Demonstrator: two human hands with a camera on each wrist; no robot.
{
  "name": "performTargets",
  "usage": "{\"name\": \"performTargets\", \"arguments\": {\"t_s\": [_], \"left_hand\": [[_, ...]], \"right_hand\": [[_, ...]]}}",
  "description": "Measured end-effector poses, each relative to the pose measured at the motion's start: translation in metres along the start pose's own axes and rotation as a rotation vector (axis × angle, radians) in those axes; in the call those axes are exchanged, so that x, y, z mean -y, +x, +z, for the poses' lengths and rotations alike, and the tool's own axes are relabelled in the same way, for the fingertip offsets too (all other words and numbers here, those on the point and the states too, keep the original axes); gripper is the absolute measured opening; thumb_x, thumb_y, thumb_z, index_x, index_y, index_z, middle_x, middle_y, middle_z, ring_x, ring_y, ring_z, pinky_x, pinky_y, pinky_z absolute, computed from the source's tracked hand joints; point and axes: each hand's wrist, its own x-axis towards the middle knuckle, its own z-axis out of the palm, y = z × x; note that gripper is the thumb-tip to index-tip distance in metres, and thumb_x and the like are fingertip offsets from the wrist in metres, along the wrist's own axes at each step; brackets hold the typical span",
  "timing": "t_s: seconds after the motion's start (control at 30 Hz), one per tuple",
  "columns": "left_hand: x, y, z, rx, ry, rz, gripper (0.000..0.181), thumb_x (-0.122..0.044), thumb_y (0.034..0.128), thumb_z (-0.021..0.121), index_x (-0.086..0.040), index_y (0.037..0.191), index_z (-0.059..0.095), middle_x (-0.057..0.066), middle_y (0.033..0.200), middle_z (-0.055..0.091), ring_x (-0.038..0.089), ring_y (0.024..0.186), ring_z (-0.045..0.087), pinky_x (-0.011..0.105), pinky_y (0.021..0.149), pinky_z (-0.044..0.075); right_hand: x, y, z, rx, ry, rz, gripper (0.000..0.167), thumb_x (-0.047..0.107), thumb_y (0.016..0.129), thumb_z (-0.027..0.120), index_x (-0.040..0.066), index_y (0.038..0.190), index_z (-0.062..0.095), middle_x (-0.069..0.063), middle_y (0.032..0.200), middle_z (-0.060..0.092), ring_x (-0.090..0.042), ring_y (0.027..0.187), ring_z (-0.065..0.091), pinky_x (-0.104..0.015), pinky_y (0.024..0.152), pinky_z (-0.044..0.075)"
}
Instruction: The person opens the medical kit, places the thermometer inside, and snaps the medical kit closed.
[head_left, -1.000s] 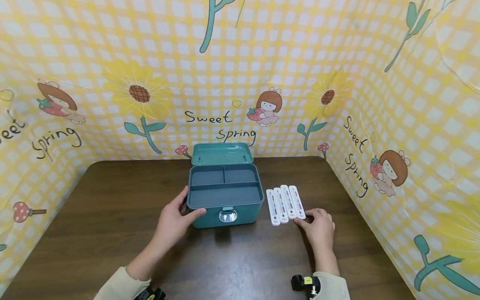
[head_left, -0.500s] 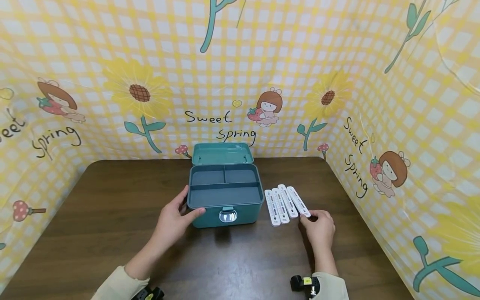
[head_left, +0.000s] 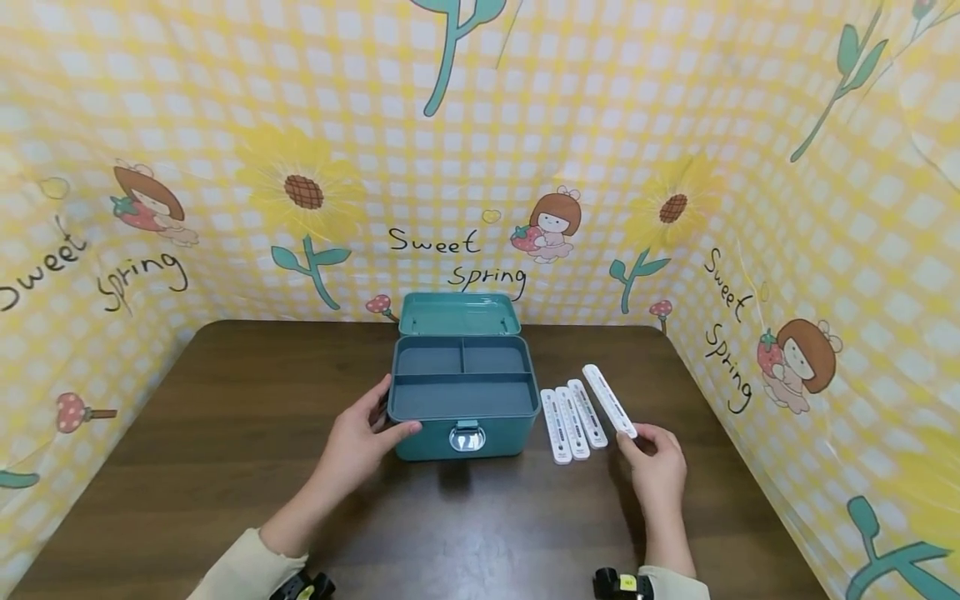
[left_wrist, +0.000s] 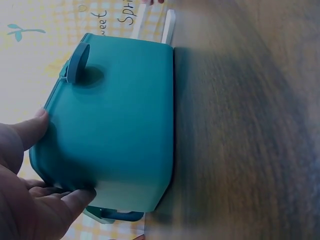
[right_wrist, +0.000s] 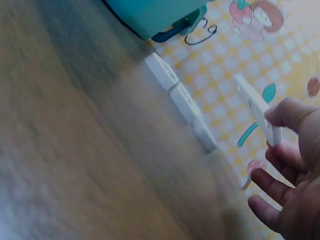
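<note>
A teal box [head_left: 502, 437] stands on the table with its lid [head_left: 459, 315] raised at the back and a divided grey tray [head_left: 462, 395] inside. The left hand [head_left: 357, 443] holds the box's left front corner, thumb at the front; the left wrist view shows its fingers [left_wrist: 76, 200] against the side. The right hand [head_left: 658, 468] pinches the near end of one white strip [head_left: 609, 400] between thumb and finger, and in the right wrist view that strip [right_wrist: 255, 104] is lifted off the table. Three more white strips [head_left: 572, 423] lie side by side right of the box.
The dark wooden table [head_left: 285, 375] is bordered by yellow checked cloth [head_left: 345, 108] with printed flowers and figures at the back and both sides. The box's clasp [head_left: 467, 438] faces the front edge.
The right hand has moved one strip away from the others, to the right and up off the table. The left hand stays on the box. The head view has shifted slightly.
</note>
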Motion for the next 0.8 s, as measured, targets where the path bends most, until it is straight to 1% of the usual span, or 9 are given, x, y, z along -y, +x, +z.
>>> {"name": "performTargets", "arguments": {"t_s": [0.1, 0.2, 0.3, 0.33, 0.43, 0.53, 0.63, 0.8], "left_hand": [[0.0, 0.0, 0.0, 0.005, -0.003, 0.002, 0.102, -0.05, 0.0836, 0.082, -0.01, 0.162, 0.029, 0.016, 0.161, 0.041, 0.031, 0.143, 0.048, 0.041, 0.106, 0.048], [-0.001, -0.001, 0.0, 0.006, -0.004, 0.005, 0.103, -0.051, 0.083, 0.082, -0.011, 0.162, 0.03, 0.016, 0.16, 0.041, 0.031, 0.142, 0.048, 0.04, 0.106, 0.049], [-0.001, -0.001, -0.001, 0.01, -0.003, 0.007, 0.103, -0.052, 0.083, 0.081, -0.012, 0.162, 0.029, 0.015, 0.162, 0.039, 0.03, 0.142, 0.049, 0.04, 0.104, 0.05], [-0.001, -0.001, -0.001, 0.011, -0.004, 0.01, 0.103, -0.052, 0.0832, 0.081, -0.012, 0.162, 0.029, 0.014, 0.162, 0.039, 0.03, 0.141, 0.049, 0.039, 0.104, 0.05], [-0.001, -0.002, -0.001, 0.013, -0.001, 0.013, 0.102, -0.052, 0.0834, 0.08, -0.013, 0.162, 0.028, 0.013, 0.163, 0.036, 0.03, 0.141, 0.049, 0.038, 0.102, 0.051], [-0.001, -0.001, -0.001, 0.012, 0.0, 0.016, 0.102, -0.052, 0.0839, 0.08, -0.013, 0.162, 0.029, 0.013, 0.163, 0.037, 0.03, 0.141, 0.048, 0.038, 0.103, 0.051], [0.0, -0.001, -0.001, 0.016, -0.001, 0.015, 0.101, -0.051, 0.0845, 0.08, -0.013, 0.162, 0.029, 0.013, 0.163, 0.037, 0.03, 0.142, 0.048, 0.038, 0.103, 0.05], [0.0, -0.001, -0.002, 0.018, 0.002, 0.011, 0.101, -0.051, 0.0845, 0.08, -0.014, 0.163, 0.028, 0.013, 0.163, 0.037, 0.03, 0.143, 0.047, 0.039, 0.104, 0.049]], "right_hand": [[0.008, -0.002, -0.003, 0.016, 0.078, -0.015, 0.026, 0.011, 0.086, 0.082, -0.001, 0.108, 0.075, -0.012, 0.117, 0.066, -0.02, 0.11, 0.058, -0.027, 0.094, 0.046], [0.017, -0.003, -0.006, 0.022, 0.176, -0.013, 0.028, 0.008, 0.087, 0.081, -0.002, 0.113, 0.073, -0.008, 0.117, 0.065, -0.009, 0.105, 0.061, -0.013, 0.087, 0.051], [0.024, -0.002, -0.01, 0.024, 0.267, -0.011, 0.029, 0.004, 0.088, 0.079, -0.004, 0.115, 0.072, -0.005, 0.115, 0.063, -0.003, 0.098, 0.064, -0.007, 0.082, 0.052], [0.026, -0.001, -0.011, 0.027, 0.285, -0.014, 0.029, 0.003, 0.088, 0.079, -0.004, 0.116, 0.072, -0.004, 0.115, 0.062, -0.001, 0.096, 0.065, -0.006, 0.081, 0.053], [0.031, 0.002, -0.015, 0.045, 0.272, -0.043, 0.029, 0.004, 0.089, 0.079, -0.004, 0.116, 0.071, -0.004, 0.115, 0.062, 0.0, 0.095, 0.065, -0.009, 0.082, 0.054], [0.038, 0.006, -0.019, 0.078, 0.211, -0.086, 0.029, 0.005, 0.089, 0.079, -0.003, 0.115, 0.071, -0.005, 0.115, 0.063, 0.0, 0.098, 0.062, -0.008, 0.083, 0.052], [0.044, 0.011, -0.021, 0.125, 0.171, -0.131, 0.028, 0.005, 0.089, 0.079, -0.003, 0.115, 0.071, -0.007, 0.116, 0.063, -0.003, 0.099, 0.06, -0.008, 0.083, 0.05], [0.049, 0.021, -0.025, 0.207, 0.143, -0.205, 0.027, 0.003, 0.088, 0.079, -0.004, 0.114, 0.071, -0.012, 0.118, 0.064, -0.006, 0.097, 0.059, -0.012, 0.084, 0.049]]}}
